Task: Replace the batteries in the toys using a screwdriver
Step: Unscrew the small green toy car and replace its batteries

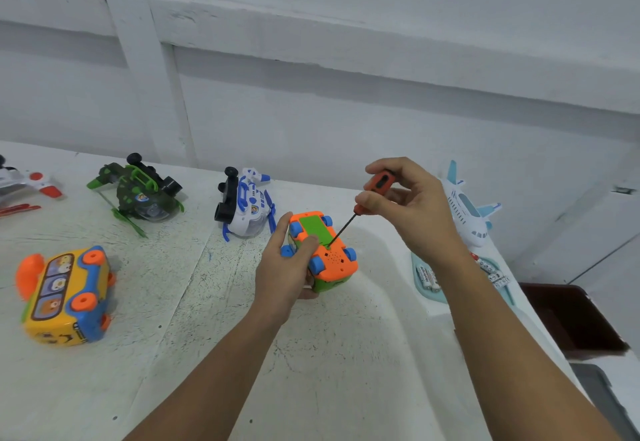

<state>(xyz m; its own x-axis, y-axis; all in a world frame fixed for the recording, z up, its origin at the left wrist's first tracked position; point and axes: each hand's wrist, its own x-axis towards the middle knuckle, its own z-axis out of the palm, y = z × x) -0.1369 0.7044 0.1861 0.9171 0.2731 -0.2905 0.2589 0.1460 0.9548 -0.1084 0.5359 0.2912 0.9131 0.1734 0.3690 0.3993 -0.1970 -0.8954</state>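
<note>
An orange toy car [332, 260] with blue wheels lies upside down at the table's middle, its green battery cover [314, 227] facing up. My left hand [287, 267] grips the car from the left, thumb pressed on the cover. My right hand [412, 208] pinches the orange-and-black handle of a small screwdriver [360, 208]. Its thin shaft slants down-left and the tip sits at the cover's near edge. A light blue tray [424, 290] with batteries lies right of the car, partly hidden by my right forearm.
A yellow toy bus [65, 298] lies on its side at the left. Behind stand a green helicopter [138, 191] and a white-blue helicopter [246, 205], both overturned. A white aeroplane [467, 208] is at the right, a red-white toy [27, 184] at far left. A dark box [568, 319] sits beyond the table's right edge.
</note>
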